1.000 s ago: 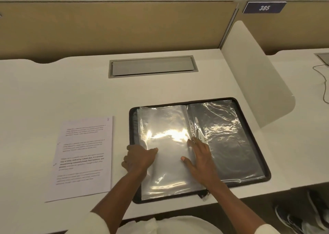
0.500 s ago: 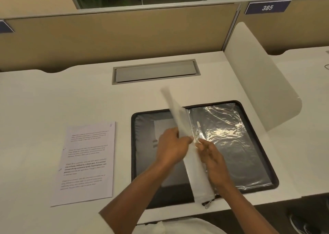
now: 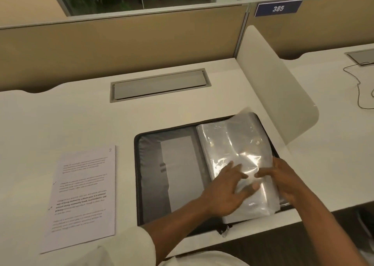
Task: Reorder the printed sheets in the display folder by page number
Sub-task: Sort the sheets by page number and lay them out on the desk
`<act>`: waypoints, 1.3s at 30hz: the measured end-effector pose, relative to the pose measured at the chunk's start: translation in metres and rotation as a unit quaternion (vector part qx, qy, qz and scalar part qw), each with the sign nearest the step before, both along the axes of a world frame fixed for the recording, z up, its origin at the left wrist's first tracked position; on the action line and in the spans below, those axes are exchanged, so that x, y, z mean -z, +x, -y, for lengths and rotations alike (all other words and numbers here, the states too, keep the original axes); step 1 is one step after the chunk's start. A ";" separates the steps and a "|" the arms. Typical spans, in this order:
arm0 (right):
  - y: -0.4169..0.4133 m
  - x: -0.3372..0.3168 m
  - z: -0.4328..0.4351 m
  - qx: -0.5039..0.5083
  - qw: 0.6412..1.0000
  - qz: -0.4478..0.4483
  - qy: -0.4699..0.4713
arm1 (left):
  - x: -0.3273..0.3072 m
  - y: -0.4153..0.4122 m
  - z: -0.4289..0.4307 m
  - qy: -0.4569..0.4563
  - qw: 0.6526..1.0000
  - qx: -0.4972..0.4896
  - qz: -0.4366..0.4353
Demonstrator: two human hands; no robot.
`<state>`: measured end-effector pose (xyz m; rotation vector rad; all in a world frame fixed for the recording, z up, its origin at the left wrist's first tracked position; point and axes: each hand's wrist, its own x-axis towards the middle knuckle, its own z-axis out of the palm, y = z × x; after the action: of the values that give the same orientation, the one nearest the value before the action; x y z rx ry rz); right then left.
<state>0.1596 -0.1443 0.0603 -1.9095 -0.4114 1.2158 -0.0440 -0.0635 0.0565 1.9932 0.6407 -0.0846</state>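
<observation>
We found the display folder point(image 3: 150, 197) lying open on the desk point(image 3: 60, 120), its clear sleeves point(image 3: 232, 144) stacked on the right half and its long axis running away from the person. One printed sheet point(image 3: 85, 195) lay loose on the desk just left of the folder, parallel to the spine and well apart from both hands. The left hand point(image 3: 226, 191) rested on the near part of the sleeves, its fingers point(image 3: 235, 167) spread flat and holding nothing. The right hand point(image 3: 285, 178) lay at the sleeves' right edge, and blur kept us from telling whether it pinched the plastic. We judged the left hand nearer the loose sheet, which any refiling would need to reach leftward.
</observation>
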 end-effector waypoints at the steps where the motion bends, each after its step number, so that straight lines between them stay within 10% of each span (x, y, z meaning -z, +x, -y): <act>1: 0.008 0.008 -0.001 0.009 1.000 0.024 -0.018 | 0.012 -0.004 0.001 0.081 0.996 0.039 -0.027; 8: 0.041 0.043 -0.006 -0.030 0.959 0.246 -0.140 | 0.076 -0.030 0.000 0.301 0.934 0.167 -0.100; 16: -0.023 0.057 -0.008 -0.135 0.801 0.579 -0.069 | 0.089 -0.023 -0.007 0.307 0.928 0.197 -0.074; 30: -0.063 0.088 -0.020 -0.161 0.812 0.559 -0.055 | 0.053 -0.060 -0.024 0.273 0.958 0.085 -0.024; 39: -0.157 0.057 -0.081 -0.190 0.839 0.504 0.077 | 0.025 -0.178 -0.062 0.227 0.958 -0.156 -0.075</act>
<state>0.0024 -0.0635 0.0030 -2.2489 -1.4435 0.2424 -0.2221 -0.0016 0.0318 2.3072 1.1483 0.1146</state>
